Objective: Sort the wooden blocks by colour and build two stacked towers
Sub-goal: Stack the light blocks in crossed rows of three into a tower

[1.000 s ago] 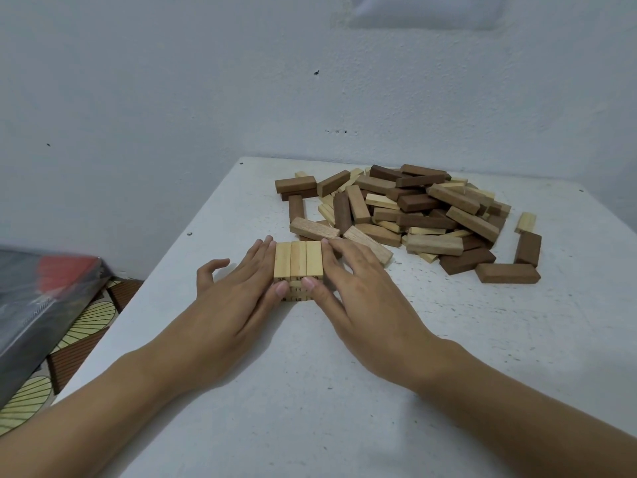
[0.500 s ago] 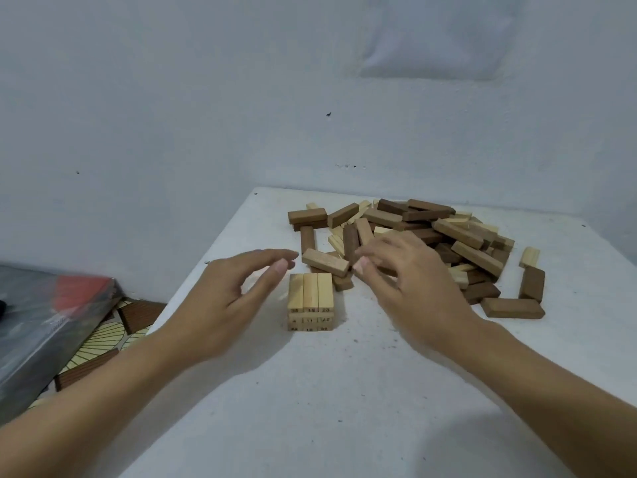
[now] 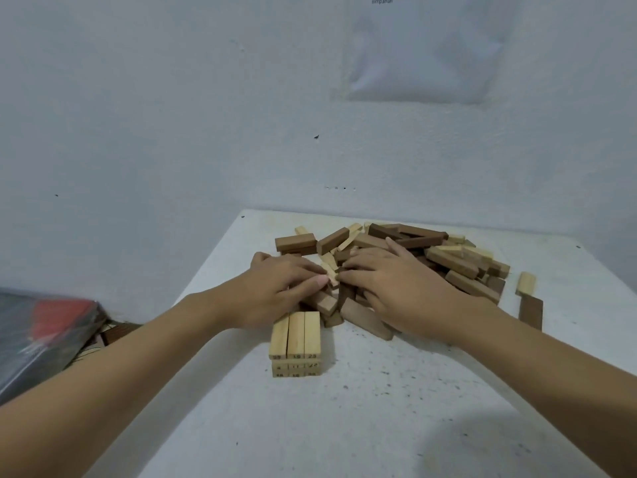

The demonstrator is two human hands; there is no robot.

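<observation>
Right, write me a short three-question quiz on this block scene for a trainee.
1. True or false: the small tower on the table is built of dark blocks.
2. Where are the left hand and right hand? A) on the tower B) at the pile of loose blocks C) off the table
3. Fill in: the tower's top layer has ___ blocks side by side.
Key: 1 false; 2 B; 3 three.
</observation>
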